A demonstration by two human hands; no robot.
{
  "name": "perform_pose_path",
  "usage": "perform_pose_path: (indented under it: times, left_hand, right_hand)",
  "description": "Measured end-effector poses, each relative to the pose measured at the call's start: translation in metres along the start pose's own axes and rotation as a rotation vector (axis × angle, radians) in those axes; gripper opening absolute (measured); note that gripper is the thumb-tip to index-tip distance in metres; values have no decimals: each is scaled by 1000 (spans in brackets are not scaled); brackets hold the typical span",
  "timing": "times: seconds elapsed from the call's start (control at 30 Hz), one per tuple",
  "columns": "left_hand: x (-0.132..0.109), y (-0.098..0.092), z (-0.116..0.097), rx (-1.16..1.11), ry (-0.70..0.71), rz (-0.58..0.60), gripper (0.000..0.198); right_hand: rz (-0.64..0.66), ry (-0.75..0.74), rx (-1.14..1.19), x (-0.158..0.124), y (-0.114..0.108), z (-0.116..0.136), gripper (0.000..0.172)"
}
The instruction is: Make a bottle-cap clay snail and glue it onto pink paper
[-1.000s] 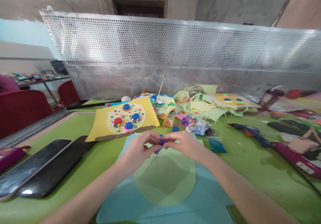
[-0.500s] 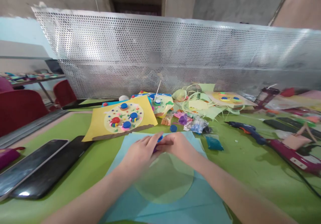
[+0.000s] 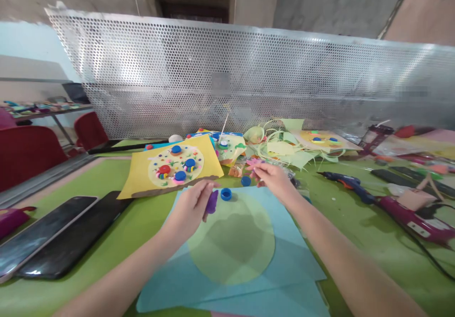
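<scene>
My left hand [image 3: 192, 205] pinches a small purple cut-out piece [image 3: 212, 202] above the left part of a pale green paper circle [image 3: 245, 246]. That circle lies on light blue paper [image 3: 295, 265]. At the circle's upper edge, beside the purple piece, rests a blue bottle cap [image 3: 226, 194] with its hollow side showing. My right hand [image 3: 275, 180] reaches over the small craft bits, its fingers closed at a pink cut-out piece [image 3: 255, 162]. A second blue cap [image 3: 245, 181] lies on the table just beyond the blue paper.
A yellow sheet [image 3: 137, 175] decorated with caps stands to the left, with two dark phones [image 3: 78, 241] nearer. Pale green paper scraps [image 3: 284, 149] lie behind. At right are a glue gun [image 3: 346, 182] and a magenta power strip [image 3: 414, 220]. Perforated metal [image 3: 249, 80] borders the back.
My hands have parted from above the circle. The blue cap now lies at its upper edge, the left hand keeps the purple piece, and the right hand has moved to the pink piece.
</scene>
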State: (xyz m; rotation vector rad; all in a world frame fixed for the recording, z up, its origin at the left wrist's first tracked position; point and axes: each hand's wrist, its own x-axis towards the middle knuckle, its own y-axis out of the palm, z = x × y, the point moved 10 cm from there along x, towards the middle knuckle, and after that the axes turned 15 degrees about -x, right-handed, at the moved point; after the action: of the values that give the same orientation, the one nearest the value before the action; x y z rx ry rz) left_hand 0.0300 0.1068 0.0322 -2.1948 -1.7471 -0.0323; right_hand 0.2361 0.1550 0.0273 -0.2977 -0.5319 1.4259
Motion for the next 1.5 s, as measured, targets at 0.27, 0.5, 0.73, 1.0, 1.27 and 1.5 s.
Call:
perform_pose_path:
  times: [0.27,0.5,0.73,1.0,1.27,1.5]
  left_hand:
    - [7,7,15,-83,-33,67,38]
    - [4,18,22,-73,-87,183,29]
    - [3,22,19,-46,-102,206,26]
    - [0,37,18,-157,-111,309,26]
    - [0,39,15,-361,-178,322,37]
    - [-5,45,23,-487,-236,350,41]
  right_hand:
    - [185,-7,-130,-5,26,-3,15]
    - [172,-96,-323,-8,25,3,31]
    - [154,-301,-423,-21,31,30,5]
    - [171,-556,-378,-56,53,72,17]
    - [96,-672,-365,-63,49,81,19]
    - [51,-728,-365,-69,47,86,11]
